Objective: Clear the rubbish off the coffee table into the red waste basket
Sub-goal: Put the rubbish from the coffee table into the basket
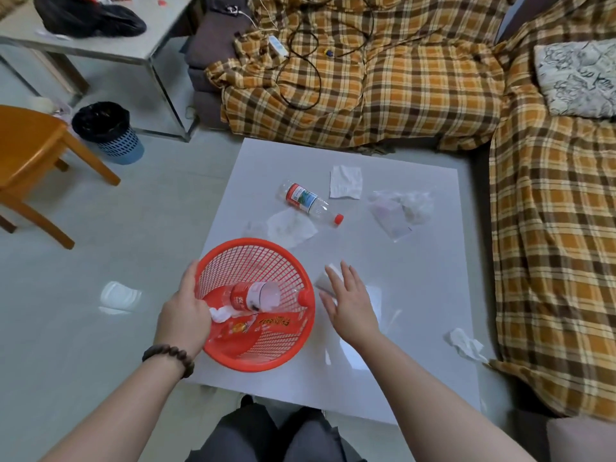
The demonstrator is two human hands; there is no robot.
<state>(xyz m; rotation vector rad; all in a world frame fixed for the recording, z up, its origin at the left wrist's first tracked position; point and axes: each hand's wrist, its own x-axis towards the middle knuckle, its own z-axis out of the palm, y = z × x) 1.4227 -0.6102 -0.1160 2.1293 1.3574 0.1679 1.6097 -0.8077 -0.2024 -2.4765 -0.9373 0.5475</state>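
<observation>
The red waste basket (266, 348) is tilted at the near left edge of the white coffee table (416, 288), with my left hand (185, 311) gripping its left rim. Inside lie a plastic bottle (263, 296), a crumpled tissue and a red wrapper. My right hand (350, 301) hovers just right of the basket, fingers spread, over a small white paper (325, 280). Farther back on the table lie an empty bottle with a red cap (308, 201), a tissue (290, 226), a square white tissue (345, 181), a clear plastic bag (400, 208), and a crumpled tissue (465, 345) at the near right edge.
A plaid-covered sofa (400, 78) wraps the far and right sides of the table. A wooden chair (30, 155) and a blue bin with a black liner (110, 131) stand on the floor at left, beside a grey side table (110, 38). My knees are below the table's near edge.
</observation>
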